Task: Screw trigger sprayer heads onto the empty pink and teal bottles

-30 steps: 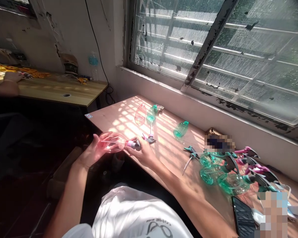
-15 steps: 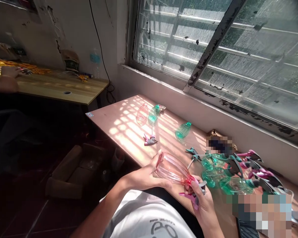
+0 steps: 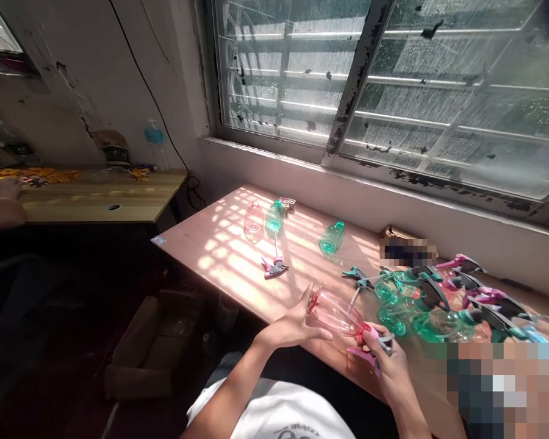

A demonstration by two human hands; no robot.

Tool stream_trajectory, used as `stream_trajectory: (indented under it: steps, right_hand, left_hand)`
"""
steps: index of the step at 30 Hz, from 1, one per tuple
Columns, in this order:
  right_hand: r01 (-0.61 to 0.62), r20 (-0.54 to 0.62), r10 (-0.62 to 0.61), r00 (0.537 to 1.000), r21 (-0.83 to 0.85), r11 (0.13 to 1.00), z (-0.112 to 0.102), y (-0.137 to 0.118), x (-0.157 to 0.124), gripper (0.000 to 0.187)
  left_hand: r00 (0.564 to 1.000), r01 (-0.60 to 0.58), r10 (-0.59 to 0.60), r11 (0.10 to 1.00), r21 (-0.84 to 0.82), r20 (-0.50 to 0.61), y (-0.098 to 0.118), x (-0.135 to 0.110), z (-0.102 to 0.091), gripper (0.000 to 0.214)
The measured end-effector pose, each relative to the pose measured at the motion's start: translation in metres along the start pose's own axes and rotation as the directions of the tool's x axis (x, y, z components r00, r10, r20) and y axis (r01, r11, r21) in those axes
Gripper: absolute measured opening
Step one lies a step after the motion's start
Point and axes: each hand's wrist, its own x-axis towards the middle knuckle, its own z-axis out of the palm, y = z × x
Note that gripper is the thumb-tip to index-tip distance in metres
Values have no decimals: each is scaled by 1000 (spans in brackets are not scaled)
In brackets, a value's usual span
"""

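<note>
Head view: pink bottle (image 3: pixel 333 313) held tilted by the near edge of the table (image 3: pixel 231 259), between your hands. Your left hand (image 3: pixel 290 328) wraps its base, thumb and fingers spread; your right hand (image 3: pixel 388 360) pinches the grey-pink sprayer (image 3: pixel 386 345) at its neck. Beyond lies a loose sprayer (image 3: pixel 274 267); green bottles (image 3: pixel 429 325) cluster rightward.

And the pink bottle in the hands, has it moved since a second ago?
Yes. The pink bottle has shifted rightward in the view, from left of the unmoved loose pink spray head to right of it.
</note>
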Motion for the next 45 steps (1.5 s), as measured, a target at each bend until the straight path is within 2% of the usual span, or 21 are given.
stream_trajectory:
  steps: [2,6,7,11,16,18,22,29,32,36,38,40,45]
  right_hand:
    - [-9,4,9,1000,13,1000,6,1,9,44]
    - [-49,45,47,998,53,997,21,3,14,44]
    - [-64,55,61,997,71,995,24,4,13,46]
    - [-112,62,103,993,149,983,32,13,11,55]
    - [-52,42,45,998,194,980,33,24,14,54]
    - [-19,39,11,999,202,979,34,26,15,50]
    - [30,60,-44,997,228,973,39,23,16,45]
    - [84,-10,-84,996,286,955,46,18,18,52]
    - [91,-31,-86,996,284,954,52,21,18,52]
    - [71,-51,-59,997,277,958,62,29,15,55]
    - [58,-66,-41,997,275,960,65,32,14,56]
    - [47,-90,-23,996,275,960,65,34,15,56]
    - [49,-119,-16,993,285,957,63,38,21,54]
  left_hand:
    - [1000,16,-17,999,-28,-20,-7,13,-3,116]
    - [995,2,-7,999,-48,-95,-19,26,-7,69]
    - [994,-4,-2,999,-49,-112,-22,26,-8,68]
    - [983,-74,65,996,-45,-174,-35,24,-11,112]
    - [980,-117,110,992,-36,-169,-45,29,-17,122]
    - [979,-116,108,993,-38,-174,-47,34,-20,121]
    - [980,-105,98,994,-31,-173,-46,43,-25,104]
    - [992,-98,95,995,-33,-80,-40,44,-29,110]
    - [986,-103,97,994,-38,-135,-39,48,-28,112]
    - [956,-101,85,994,-43,-282,-39,56,-24,91]
    - [946,-88,68,995,-47,-317,-38,58,-23,82]
    - [946,-89,67,994,-56,-318,-38,57,-23,81]
    - [959,-141,117,987,-77,-257,-46,51,-26,94]
